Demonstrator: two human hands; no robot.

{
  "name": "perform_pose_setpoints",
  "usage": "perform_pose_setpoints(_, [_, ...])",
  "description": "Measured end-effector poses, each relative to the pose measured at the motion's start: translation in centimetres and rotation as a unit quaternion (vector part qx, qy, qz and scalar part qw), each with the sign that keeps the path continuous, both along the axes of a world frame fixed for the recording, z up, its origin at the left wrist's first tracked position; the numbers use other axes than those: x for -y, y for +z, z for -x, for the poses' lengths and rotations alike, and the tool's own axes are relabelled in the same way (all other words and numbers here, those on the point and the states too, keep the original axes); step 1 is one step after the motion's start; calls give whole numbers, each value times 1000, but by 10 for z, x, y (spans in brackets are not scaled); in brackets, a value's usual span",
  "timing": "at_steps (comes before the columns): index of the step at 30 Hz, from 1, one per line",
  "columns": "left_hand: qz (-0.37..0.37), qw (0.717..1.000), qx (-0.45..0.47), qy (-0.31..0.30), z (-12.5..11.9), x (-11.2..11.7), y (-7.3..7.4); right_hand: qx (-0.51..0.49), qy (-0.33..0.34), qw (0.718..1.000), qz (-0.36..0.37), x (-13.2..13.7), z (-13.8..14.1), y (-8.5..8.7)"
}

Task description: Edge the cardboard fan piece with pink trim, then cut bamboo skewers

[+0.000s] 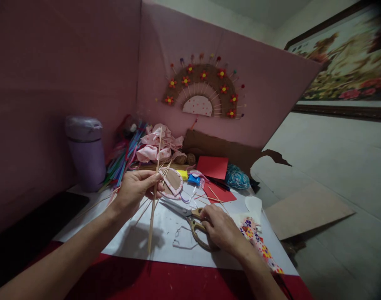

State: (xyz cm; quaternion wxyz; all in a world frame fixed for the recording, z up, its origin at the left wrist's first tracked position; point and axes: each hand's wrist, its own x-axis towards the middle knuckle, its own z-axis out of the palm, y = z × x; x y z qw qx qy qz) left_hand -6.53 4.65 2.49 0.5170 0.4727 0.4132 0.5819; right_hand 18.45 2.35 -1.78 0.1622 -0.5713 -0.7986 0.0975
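Observation:
My left hand (143, 185) is closed in a pinch on several thin wooden skewers (153, 208), which fan out above and below the fingers over the white sheet. My right hand (221, 225) rests at the gold handles of a pair of scissors (189, 213), its fingers curled on the upper loop. The scissor blades lie slightly apart and point toward the left hand. Just behind the skewers is a heart-like cardboard piece (173, 181) with a pink dotted edge. A short white cord (184, 246) lies in front of the scissors.
Red paper (213, 167), blue yarn (237, 177) and pink cloth (157, 143) lie toward the back. A purple lidded container (86, 154) stands at left. Flowered cutouts (262, 246) lie right. A semicircular craft (203, 85) hangs on the pink panel behind.

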Motion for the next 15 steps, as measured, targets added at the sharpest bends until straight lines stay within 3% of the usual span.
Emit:
perform_pose_setpoints(4, [22,999,-4,-32,1,-2,-4,-9,49,997,60,2,-9,7])
perform_pose_setpoints(7, [29,997,-20,-64,0,-3,-7,-2,69,996,58,5,-5,8])
perform_pose_setpoints(11, [38,994,-34,-92,-2,-4,-11,8,28,999,34,6,2,3])
perform_pose_setpoints(15, [39,993,-41,-104,-2,-5,-12,-47,-1,996,76,3,-4,4])
